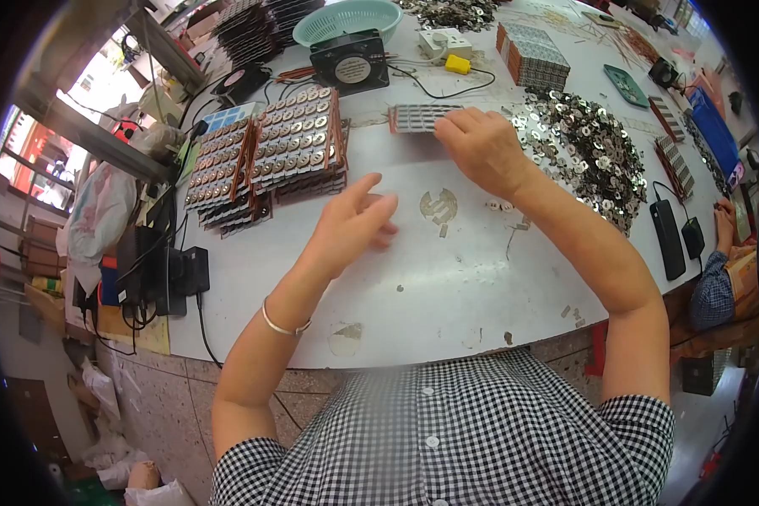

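My right hand [483,149] grips the right end of a thin flat panel [415,118] with rows of small grey cells and a reddish edge. The panel is over the far middle of the table. My left hand [352,221] is nearer to me, above the bare tabletop; its fingers are apart and nothing shows in them. Left of the panel stand stacks of similar panels [293,139] bearing rows of round metal discs. A heap of shiny loose metal discs [586,148] spreads beside my right forearm.
A black fan [349,63] and a green plastic basket [350,18] stand at the back. A block of stacked panels [531,56] sits beyond the loose discs. Power adapters [181,274] and cables crowd the left edge. Another person's arm [721,244] rests at far right.
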`<state>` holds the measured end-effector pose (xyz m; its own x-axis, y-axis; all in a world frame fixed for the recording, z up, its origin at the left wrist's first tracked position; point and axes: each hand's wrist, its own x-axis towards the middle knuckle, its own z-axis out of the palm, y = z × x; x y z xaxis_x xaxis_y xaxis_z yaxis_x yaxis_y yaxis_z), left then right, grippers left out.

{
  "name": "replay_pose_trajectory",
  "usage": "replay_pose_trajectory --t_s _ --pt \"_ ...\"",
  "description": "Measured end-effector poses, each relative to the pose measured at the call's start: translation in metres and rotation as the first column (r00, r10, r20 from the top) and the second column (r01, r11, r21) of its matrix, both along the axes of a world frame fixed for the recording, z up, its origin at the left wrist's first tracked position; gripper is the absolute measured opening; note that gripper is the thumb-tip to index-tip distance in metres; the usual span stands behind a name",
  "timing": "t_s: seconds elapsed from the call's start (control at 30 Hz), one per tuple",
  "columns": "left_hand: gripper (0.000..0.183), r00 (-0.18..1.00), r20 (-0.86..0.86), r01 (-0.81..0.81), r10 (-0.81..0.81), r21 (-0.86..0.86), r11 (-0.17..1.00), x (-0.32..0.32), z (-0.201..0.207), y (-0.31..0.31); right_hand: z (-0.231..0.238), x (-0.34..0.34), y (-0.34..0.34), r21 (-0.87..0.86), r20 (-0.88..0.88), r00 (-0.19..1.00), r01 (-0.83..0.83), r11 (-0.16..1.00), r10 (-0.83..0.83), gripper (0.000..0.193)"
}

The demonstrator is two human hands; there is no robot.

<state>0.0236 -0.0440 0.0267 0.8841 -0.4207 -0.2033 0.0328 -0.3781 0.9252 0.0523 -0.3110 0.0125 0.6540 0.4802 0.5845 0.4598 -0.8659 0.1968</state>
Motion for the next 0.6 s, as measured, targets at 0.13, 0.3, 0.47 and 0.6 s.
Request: replay_pose_trajectory --t_s 0.13,0.3,0.47,0.6 --pt "0.084 0.855 -0.503 -0.150 -0.124 -0.470 0.870 0.024 -0.012 -0.028 0.006 0.018 -0.002 0.133 -0.047 0.984 -0.163 0.978 0.170 0.013" --pt "0.097 0.747 -0.598 -0.305 -0.290 -0.696 0.650 0.040 -0.028 -0.045 0.022 0.017 0.007 0.372 -0.169 0.967 -0.117 0.921 0.191 0.016" --pt "0.097 0.660 -0.713 -0.518 -0.237 -0.660 0.544 0.037 -0.030 -0.060 0.057 0.001 -0.010 0.385 0.222 0.972 -0.157 0.909 0.074 0.010" --pt "0.090 0.681 -0.723 -0.559 -0.120 -0.619 0.552 0.030 -0.034 -0.043 0.075 -0.088 -0.019 0.234 0.208 0.952 -0.272 0.933 0.225 0.009"
